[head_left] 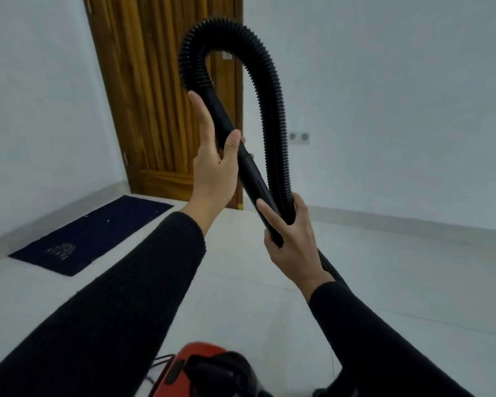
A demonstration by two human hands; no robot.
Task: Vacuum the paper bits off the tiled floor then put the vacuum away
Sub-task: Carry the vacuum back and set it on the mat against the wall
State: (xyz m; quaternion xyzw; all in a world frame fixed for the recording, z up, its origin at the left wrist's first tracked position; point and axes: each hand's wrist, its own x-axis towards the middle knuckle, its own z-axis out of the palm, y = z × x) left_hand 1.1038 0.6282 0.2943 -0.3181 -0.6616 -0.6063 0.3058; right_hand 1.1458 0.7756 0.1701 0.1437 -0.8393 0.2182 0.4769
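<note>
A pale tiled floor point(384, 282) runs out to white walls point(384, 81), with 2 black ribbed sleeves reaching forward over it. Nearest, at the bottom edge, sits the red and black canister vacuum body point(201, 368), only partly in view. Above it, the right hand point(292, 239) curls round the lower end of the smooth black rigid wand point(252, 173) and clamps the ribbed black flexible hose point(272, 96) against it. The left hand point(215, 167) holds the wand higher up, thumb wrapped over it and index finger laid straight along it. The wand's long axis slants from lower right up to upper left; from its top the hose arches over and drops back down past the right hand. Further left on the floor lies a dark blue rectangular mat point(92, 236). Beyond stand a slatted brown wooden door point(161, 96) and a white double wall socket point(299, 136).
</note>
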